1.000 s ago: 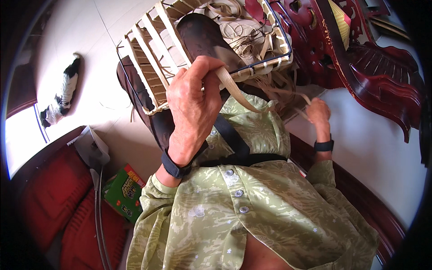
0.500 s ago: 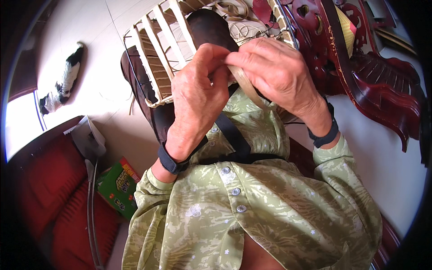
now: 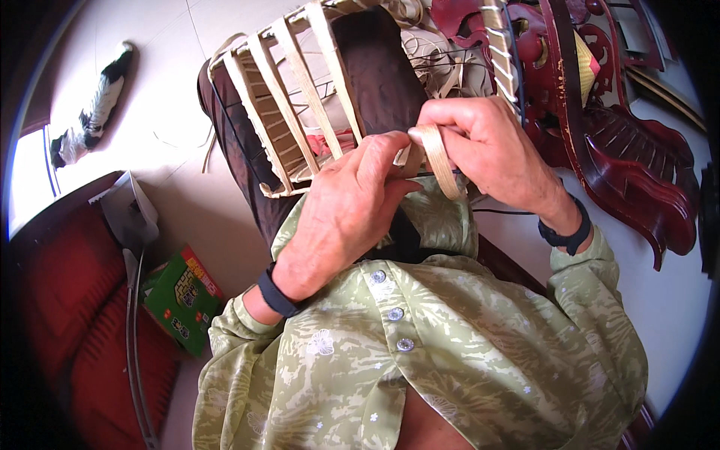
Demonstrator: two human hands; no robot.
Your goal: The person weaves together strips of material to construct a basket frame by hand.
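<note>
A flat beige weaving strip (image 3: 442,166) curls down in a loop from the fingertips of my right hand (image 3: 495,154), which pinches it. My left hand (image 3: 345,191) is closed beside it, its fingertips meeting the right ones at the strip. Its thumb points toward the loop. Across my lap rests a half-woven frame (image 3: 300,82), with dark metal wire and pale strips wrapped round its bars. The frame's right side (image 3: 504,56) rises beyond my right hand. Part of the strip is hidden behind my fingers.
Loose strips (image 3: 450,71) lie heaped beyond my knees. Dark red carved wooden furniture (image 3: 570,120) stands close on the right. To the left are a green box (image 3: 180,300), a red cushioned seat (image 3: 67,300) and a grey long-handled dustpan (image 3: 131,214). A black-and-white animal (image 3: 94,112) lies on the floor.
Both hands have come lower in the view, the right one also moving rightward. The strip, which trailed down between them, now bends in a loop at my right fingertips.
</note>
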